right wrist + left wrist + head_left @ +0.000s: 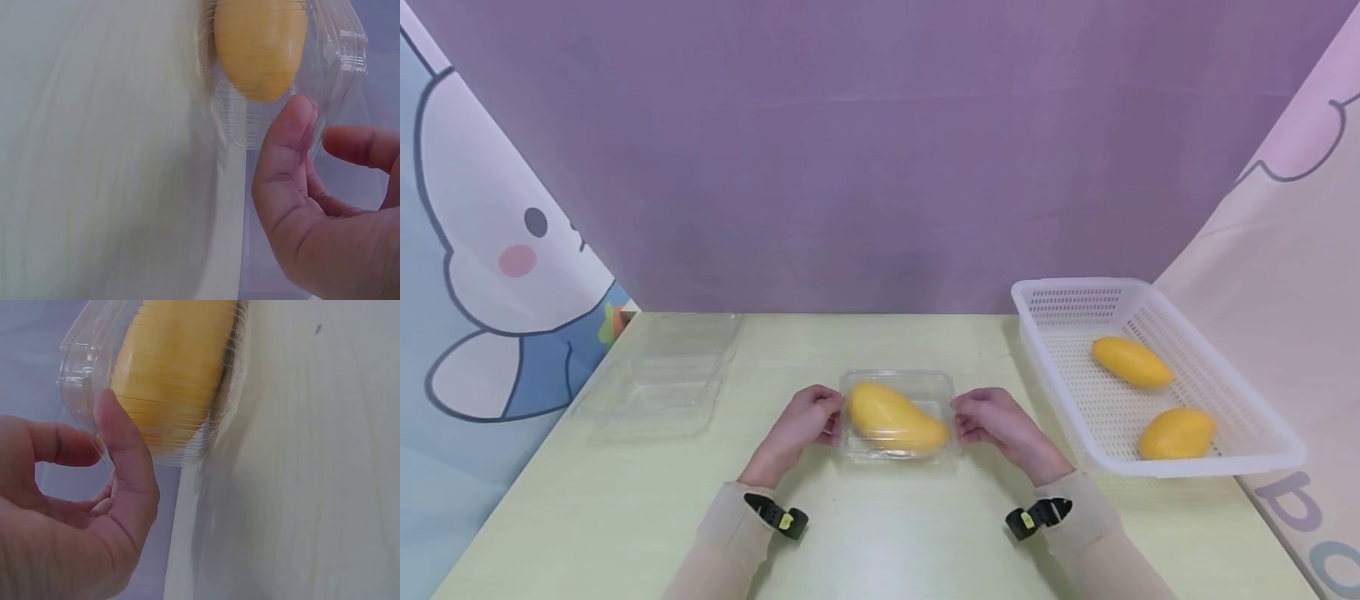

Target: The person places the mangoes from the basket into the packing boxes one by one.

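Note:
A clear plastic clamshell box [934,388] with ribbed sides is in the middle of the table, its lid down over a yellow mango [891,421]. My left hand [805,421] pinches the box's left edge between thumb and index finger. On the opposite side, my right hand [1000,423] pinches the right edge in the same way. In the left wrist view, the thumb [122,431] lies against the box rim beside the mango. The right wrist view has the other thumb [290,134] at the rim, just below the mango's rounded end.
At the back right stands a white perforated basket [1225,354] holding two more mangoes, one farther back [1131,362] and one nearer [1177,433]. Clear plastic boxes [662,375] lie open on the left. A purple backdrop [880,167] rises behind the table.

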### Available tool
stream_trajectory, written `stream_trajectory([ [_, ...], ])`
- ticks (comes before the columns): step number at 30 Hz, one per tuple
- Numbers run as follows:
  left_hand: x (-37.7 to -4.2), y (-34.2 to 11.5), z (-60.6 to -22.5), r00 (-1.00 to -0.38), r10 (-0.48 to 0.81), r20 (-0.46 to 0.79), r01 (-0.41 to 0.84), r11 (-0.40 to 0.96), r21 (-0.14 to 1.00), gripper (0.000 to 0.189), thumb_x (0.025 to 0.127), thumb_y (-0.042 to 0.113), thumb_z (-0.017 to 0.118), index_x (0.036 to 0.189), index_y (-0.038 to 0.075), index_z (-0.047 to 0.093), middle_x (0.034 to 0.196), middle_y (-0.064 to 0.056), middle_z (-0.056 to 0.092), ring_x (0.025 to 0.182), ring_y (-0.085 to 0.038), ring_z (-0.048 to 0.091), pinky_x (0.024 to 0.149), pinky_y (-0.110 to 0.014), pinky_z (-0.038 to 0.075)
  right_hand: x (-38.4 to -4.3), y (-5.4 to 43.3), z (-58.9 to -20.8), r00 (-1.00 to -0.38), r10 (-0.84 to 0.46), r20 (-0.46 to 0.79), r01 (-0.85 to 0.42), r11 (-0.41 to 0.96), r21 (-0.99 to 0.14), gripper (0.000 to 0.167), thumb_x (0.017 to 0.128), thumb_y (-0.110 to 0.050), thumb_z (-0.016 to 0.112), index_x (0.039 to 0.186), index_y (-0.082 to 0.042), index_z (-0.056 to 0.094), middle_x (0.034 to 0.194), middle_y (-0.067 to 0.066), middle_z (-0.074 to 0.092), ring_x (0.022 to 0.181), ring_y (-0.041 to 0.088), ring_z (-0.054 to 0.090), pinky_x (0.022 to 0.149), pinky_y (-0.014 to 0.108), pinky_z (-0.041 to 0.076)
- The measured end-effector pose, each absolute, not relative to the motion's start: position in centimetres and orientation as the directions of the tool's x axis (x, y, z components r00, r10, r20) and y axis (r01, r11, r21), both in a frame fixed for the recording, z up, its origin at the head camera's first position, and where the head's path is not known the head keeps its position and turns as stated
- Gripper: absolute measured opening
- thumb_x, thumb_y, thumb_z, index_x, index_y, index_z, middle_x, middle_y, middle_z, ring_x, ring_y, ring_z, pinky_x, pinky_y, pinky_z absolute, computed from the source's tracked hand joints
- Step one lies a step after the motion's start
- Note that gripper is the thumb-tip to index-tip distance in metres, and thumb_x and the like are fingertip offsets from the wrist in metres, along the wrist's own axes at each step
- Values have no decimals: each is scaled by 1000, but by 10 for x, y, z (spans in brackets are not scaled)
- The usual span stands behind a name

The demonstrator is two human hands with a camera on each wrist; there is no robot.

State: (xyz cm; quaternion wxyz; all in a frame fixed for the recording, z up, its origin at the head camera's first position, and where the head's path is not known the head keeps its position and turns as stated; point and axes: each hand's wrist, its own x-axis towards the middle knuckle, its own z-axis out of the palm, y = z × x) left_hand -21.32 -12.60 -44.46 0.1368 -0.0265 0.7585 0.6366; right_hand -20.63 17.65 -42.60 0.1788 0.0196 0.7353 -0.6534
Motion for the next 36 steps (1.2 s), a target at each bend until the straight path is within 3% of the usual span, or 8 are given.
stream_trajectory([
  [11,-212,-124,-441,-963,131,-236,-208,196,958,24,103,14,53,117,-6,56,86,-16,59,65,-20,58,60,-32,55,-195,183,-421,-914,-270,-305,256,201,-946,38,93,-6,59,118,21,54,83,11,63,72,18,62,68,29,58],
  [36,-210,-123,-441,-966,108,-234,-208,209,955,24,103,13,52,118,-6,56,84,-12,57,68,-20,58,61,-32,57,-172,190,-423,-849,-393,-353,294,204,-934,19,88,-5,59,97,12,60,76,8,61,63,15,60,61,25,56],
])
